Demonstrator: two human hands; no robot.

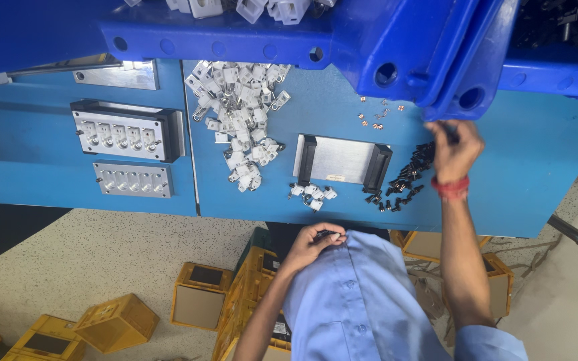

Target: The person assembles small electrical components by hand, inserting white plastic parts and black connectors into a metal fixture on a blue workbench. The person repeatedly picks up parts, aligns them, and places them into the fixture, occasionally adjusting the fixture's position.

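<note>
My right hand (456,150), with a red thread band at the wrist, reaches over the blue table (536,167) and pinches a small black part at the far end of a pile of small black parts (406,177). My left hand (316,242) is held against my blue shirt at the table's near edge, fingers closed on a few small black parts. Between the hands lies a metal plate with two black side handles (342,160). A few white plastic pieces (312,194) lie in front of the plate.
A large heap of white plastic connectors (242,134) lies left of the plate, and tiny copper pieces (376,115) behind it. Two metal jigs with rows of sockets (125,130) (132,179) sit at the left. Blue crates (396,40) overhang the back. Yellow boxes (115,321) stand on the floor.
</note>
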